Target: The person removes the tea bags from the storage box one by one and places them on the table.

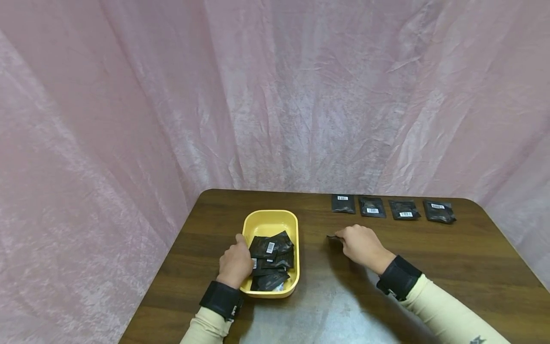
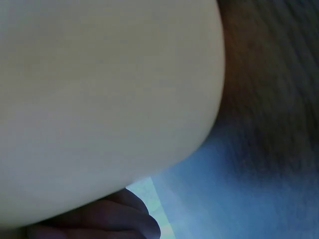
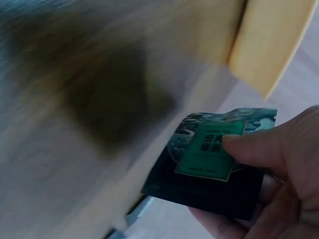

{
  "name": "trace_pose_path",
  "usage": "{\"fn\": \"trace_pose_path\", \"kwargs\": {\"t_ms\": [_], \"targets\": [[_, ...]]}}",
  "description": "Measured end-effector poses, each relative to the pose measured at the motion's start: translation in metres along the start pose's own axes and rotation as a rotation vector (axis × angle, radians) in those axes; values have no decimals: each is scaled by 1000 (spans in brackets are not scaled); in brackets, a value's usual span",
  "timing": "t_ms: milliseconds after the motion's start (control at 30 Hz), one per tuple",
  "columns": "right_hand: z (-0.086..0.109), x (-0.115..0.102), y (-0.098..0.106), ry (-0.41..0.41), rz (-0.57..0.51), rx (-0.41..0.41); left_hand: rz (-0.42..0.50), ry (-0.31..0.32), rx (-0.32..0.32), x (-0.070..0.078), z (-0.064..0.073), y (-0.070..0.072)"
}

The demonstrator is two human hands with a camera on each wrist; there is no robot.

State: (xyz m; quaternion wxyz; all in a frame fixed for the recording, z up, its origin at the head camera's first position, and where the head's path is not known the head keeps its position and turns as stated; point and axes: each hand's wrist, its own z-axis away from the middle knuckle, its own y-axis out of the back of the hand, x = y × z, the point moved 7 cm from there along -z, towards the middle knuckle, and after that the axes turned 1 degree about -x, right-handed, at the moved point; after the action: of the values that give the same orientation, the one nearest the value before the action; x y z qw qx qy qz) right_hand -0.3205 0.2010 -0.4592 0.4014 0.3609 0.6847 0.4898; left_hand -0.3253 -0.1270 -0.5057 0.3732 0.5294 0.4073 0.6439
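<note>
A yellow plastic tub holds a loose pile of black sachets, some with white barcode labels. My left hand grips the tub's left side, thumb at the rim. In the left wrist view, curled fingers show at the bottom under a large pale smooth surface. Right of the tub, my right hand pinches one tea sachet between thumb and fingers, above the table. The sachet's dark front bears a green label; from the head it appears nearly edge-on.
Several black sachets lie spaced in a row along the back right of the brown wooden table, the leftmost sachet being nearest the tub. A pink velvety curtain hangs behind the table. Light reflects off the table's front middle.
</note>
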Motion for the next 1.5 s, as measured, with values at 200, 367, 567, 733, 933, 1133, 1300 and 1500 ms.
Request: {"fn": "trace_pose_path", "kwargs": {"t_ms": [200, 367, 567, 733, 933, 1133, 1300, 1500], "targets": [[1, 16, -7, -40, -28, -21, -4, -6, 9, -1, 0, 1], [1, 23, -16, -38, -68, -82, -3, -12, 8, -1, -1, 0], [-2, 25, -23, 22, -84, -141, 0, -2, -4, -3, -2, -1], [-5, 27, -30, 24, -54, -218, 3, 10, -9, -3, -2, -1], [-4, 32, -38, -30, -62, -326, 9, 10, -9, -3, -1, -1], [-4, 34, -42, -36, -66, -354, 14, 17, -17, -2, -2, -2], [-5, 36, -44, -35, -70, -344, 9, 8, -10, -2, -3, -1], [-3, 36, -47, -44, -72, -345, 4, 8, -18, -2, -3, -2]]}}
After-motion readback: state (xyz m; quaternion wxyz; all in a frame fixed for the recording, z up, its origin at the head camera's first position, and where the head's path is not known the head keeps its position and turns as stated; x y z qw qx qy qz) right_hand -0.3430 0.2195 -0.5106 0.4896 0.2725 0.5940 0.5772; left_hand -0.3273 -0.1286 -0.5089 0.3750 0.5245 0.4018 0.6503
